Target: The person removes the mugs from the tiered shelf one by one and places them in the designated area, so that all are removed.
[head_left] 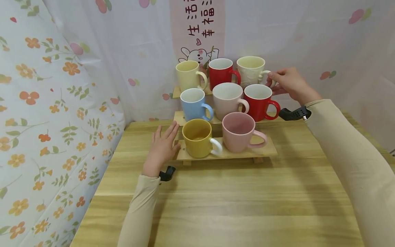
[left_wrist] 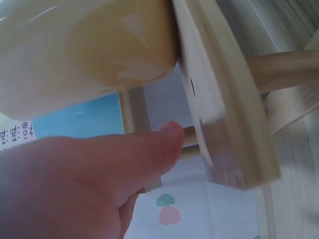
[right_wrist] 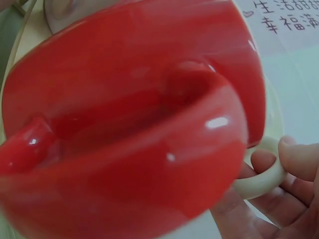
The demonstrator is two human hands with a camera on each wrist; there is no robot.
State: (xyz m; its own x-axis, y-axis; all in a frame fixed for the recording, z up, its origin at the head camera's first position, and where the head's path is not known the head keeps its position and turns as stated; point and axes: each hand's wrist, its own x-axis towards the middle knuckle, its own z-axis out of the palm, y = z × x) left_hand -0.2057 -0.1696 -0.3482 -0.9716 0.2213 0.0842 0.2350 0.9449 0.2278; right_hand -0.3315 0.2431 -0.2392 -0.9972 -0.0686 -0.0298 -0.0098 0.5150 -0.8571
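Observation:
My right hand [head_left: 290, 84] pinches the handle [right_wrist: 264, 185] of a pale cream mug [head_left: 247, 72] with raised patterns, at the right end of the top tier of a wooden rack [head_left: 269, 146]. A red mug [head_left: 255, 109] just below it fills most of the right wrist view, its handle in front of my fingers. My left hand [head_left: 162, 147] lies with fingers spread at the left end of the rack, its thumb [left_wrist: 149, 149] by the bottom board's edge. Beside that hand stands a mustard mug [head_left: 197, 145] with a white handle.
A pink mug [head_left: 237, 135] shares the bottom tier. The middle tier also holds a blue mug [head_left: 192, 106] and a pale pink mug [head_left: 227, 101]. Up top are a yellow mug [head_left: 186, 76] and another red mug [head_left: 219, 77]. Patterned cloth [head_left: 77, 113] hangs left and behind the wooden table [head_left: 240, 206].

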